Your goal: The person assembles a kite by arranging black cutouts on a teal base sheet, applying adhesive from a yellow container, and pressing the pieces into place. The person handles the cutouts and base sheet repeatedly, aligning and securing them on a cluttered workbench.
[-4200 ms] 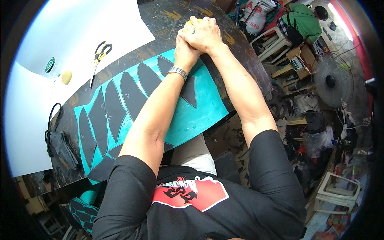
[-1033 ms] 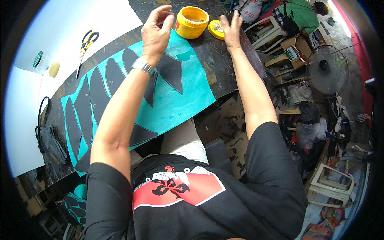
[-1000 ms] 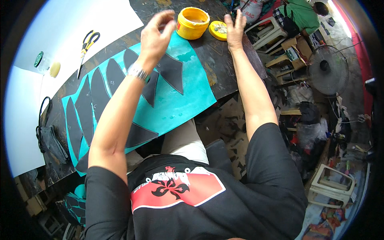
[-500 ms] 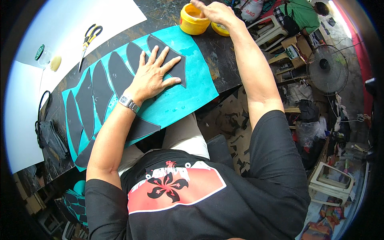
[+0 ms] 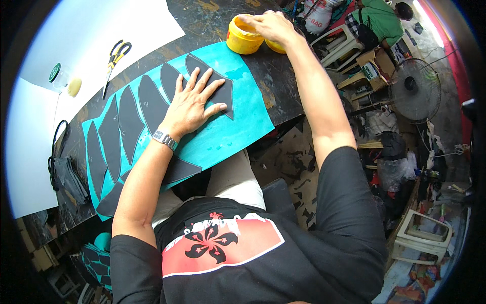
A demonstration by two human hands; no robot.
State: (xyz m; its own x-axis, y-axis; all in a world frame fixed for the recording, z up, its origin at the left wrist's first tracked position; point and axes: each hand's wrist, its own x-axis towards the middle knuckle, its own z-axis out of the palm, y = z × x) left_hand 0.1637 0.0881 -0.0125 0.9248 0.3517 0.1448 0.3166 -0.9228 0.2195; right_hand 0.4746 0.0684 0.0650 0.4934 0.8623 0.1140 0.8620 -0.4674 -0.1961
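Note:
My left hand (image 5: 195, 104) lies flat with its fingers spread on a turquoise sheet (image 5: 243, 119), on which several dark grey cut pieces are laid out. Under its fingertips is the rightmost dark piece (image 5: 225, 93); part of the one beside it is covered by the palm. At the sheet's far edge stands an open yellow tub (image 5: 244, 43). My right hand (image 5: 273, 26) hovers at the tub's mouth, its fingers stretched over the rim and nothing visible in them. Partly behind that hand is a second yellow item, likely the tub's lid (image 5: 276, 46).
Yellow-and-black scissors (image 5: 115, 58) rest at the edge of a white sheet (image 5: 142, 23). A clear jar with a green lid (image 5: 54, 73) is further left. Dark scraps (image 5: 71, 177) lie at the table's left. To the right are a fan (image 5: 415, 91), stools and a person in green (image 5: 382, 23).
My right hand has come slightly down and right, its fingers lower over the tub. My left hand stays pressed on the sheet. The whole view has shifted a little.

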